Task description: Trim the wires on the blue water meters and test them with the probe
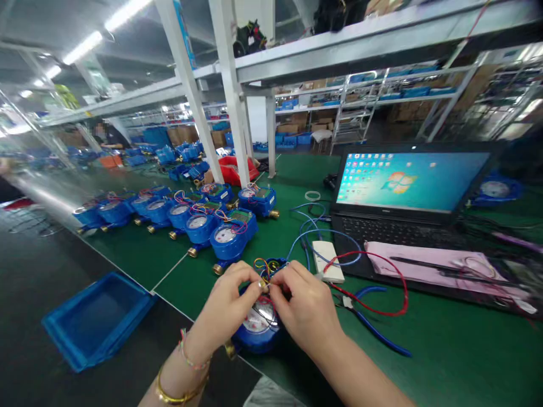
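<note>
Left hand (231, 299) and right hand (305, 305) both pinched on the coloured wires (263, 267) atop a blue water meter (258, 328) at the table's (445, 350) near edge; more meters (203, 217) rowed toward the far left; open laptop (407, 192) on the right side; red lead (382, 282) just beside the right hand.

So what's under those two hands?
A blue water meter sits under the left hand and right hand, its round dial partly showing. Both pinch coloured wires on top. The hands cover the rest of the dial.
</note>
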The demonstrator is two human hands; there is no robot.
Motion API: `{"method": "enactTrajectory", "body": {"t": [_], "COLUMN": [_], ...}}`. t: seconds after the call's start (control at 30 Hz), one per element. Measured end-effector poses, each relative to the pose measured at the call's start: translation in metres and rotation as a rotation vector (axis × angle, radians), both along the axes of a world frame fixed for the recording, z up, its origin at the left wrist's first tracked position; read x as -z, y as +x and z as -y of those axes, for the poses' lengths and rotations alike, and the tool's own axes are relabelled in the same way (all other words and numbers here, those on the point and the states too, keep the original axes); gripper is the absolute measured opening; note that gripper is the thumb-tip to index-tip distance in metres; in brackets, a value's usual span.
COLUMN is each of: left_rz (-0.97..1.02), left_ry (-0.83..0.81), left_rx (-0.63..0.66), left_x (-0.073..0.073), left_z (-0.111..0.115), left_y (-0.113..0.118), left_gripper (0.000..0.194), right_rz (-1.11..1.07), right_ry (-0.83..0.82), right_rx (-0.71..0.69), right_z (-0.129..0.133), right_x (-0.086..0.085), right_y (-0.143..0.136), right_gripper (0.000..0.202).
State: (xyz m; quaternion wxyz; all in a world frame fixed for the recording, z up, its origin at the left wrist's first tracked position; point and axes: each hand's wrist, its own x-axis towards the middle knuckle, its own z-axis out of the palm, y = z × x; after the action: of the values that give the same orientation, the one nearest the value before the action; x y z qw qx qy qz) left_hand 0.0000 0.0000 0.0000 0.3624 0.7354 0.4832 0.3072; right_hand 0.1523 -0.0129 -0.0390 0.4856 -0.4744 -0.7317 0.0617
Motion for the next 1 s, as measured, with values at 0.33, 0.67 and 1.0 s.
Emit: {"method": "enactTrajectory", "body": {"t": [0.33,0.67,1.0], "left_rz": [0.089,0.158,0.16], "left_ry": [-0.104,-0.176,-0.181], "left_rx": [0.027,0.072,0.1], "left_x": [0.0028,0.0058,0.0091], "left_z": [-0.0019,-0.0065,-0.0061], "left_y": [0.0,-0.0021,-0.0054], "left_gripper": [0.016,0.018,0.02], "right_rz": [0.037,0.101,0.164], "right_ry": [0.039,0.069,0.102], "right_rx": [0.023,0.024,0.037], "right_z": [0.0034,0.0036,0.0041], "right_x": [0.0013,0.0022,0.0011], "right_y": [0.0022,0.0037,0.0036], "right_gripper": [0.02,0.023,0.026]}}
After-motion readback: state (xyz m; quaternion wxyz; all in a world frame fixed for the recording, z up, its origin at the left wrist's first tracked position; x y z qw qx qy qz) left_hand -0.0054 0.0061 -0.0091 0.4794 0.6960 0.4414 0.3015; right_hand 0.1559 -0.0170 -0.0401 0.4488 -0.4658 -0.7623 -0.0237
